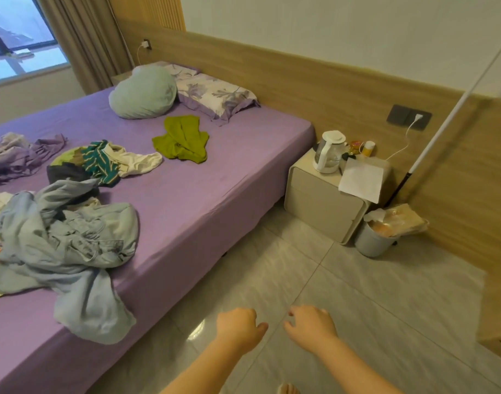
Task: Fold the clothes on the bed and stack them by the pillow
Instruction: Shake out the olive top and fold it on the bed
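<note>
A bed with a purple sheet point(204, 189) fills the left of the view. Loose clothes lie on it: a crumpled light-blue denim garment point(73, 245) at the near edge, a teal striped and white piece point(113, 160), a green garment point(184, 139) near the floral pillow point(215, 95), and purple cloth point(19, 157) at the far left. A pale green pillow point(144, 92) sits beside the floral one. My left hand point(239, 325) and right hand point(310, 322) hang over the tiled floor beside the bed, fingers loosely curled, holding nothing.
A white nightstand point(323, 206) stands by the bed with a kettle point(329, 152), bottles and a sheet of paper point(361, 179). A grey bin point(374, 240) with a bag sits beside it. A white pole point(442, 103) leans on the wooden wall panel.
</note>
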